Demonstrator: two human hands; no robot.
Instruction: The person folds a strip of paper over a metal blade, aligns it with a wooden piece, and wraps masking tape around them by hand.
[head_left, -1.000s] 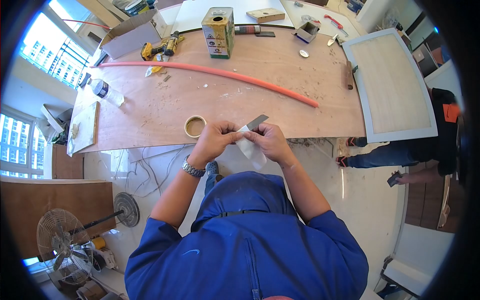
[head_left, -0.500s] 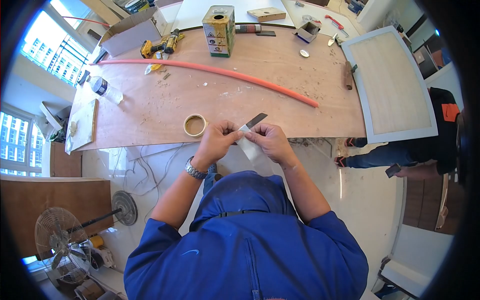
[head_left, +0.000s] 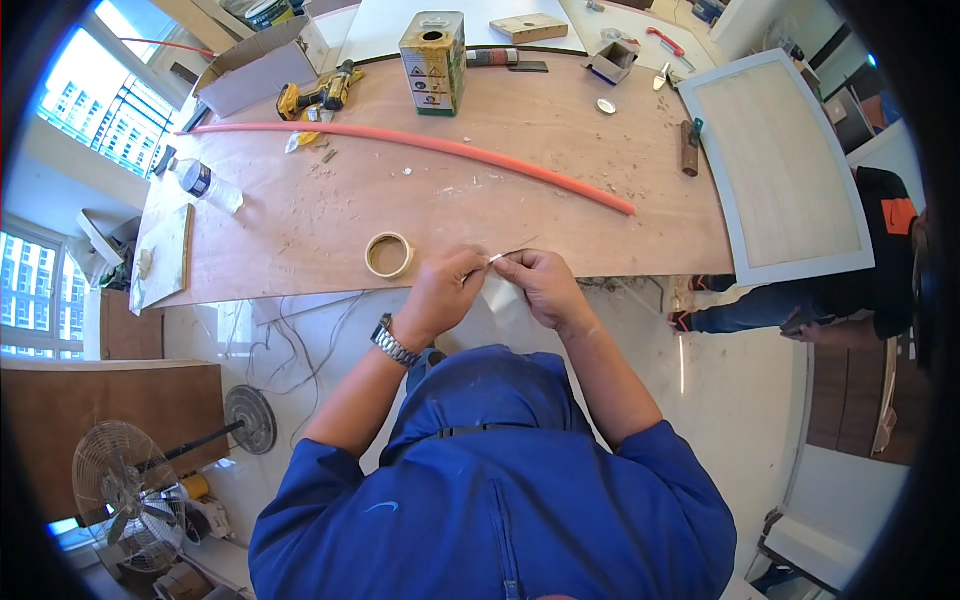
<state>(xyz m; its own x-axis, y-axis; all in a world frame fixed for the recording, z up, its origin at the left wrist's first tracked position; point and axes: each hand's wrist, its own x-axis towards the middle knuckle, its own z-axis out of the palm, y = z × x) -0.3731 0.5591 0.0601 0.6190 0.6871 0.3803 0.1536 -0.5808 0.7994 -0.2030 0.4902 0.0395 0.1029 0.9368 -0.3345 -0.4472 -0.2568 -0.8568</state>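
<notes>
My left hand (head_left: 443,290), with a watch on its wrist, is closed in a pinch at the table's near edge. My right hand (head_left: 545,287) pinches close beside it, fingertips almost meeting. Between them is a thin dark blade (head_left: 522,246), turned nearly edge-on, its far end sticking out past my right fingers. A wide whitish strip of tape (head_left: 508,303) hangs down from the fingertips, and its upper end is at the blade. How far it wraps the blade is hidden by my fingers. Just left of my left hand, a roll of tape (head_left: 388,256) lies on the table.
Across the wooden table (head_left: 330,220) lies a long orange tube (head_left: 440,145). Behind it are a yellow drill (head_left: 322,94) and a metal can (head_left: 433,64). A bottle (head_left: 208,185) lies left; a framed panel (head_left: 785,170) overhangs right, near another person (head_left: 870,270).
The blade has turned from showing its flat face to nearly edge-on. My left hand has shifted slightly down, and the tape strip hangs more directly below my fingers.
</notes>
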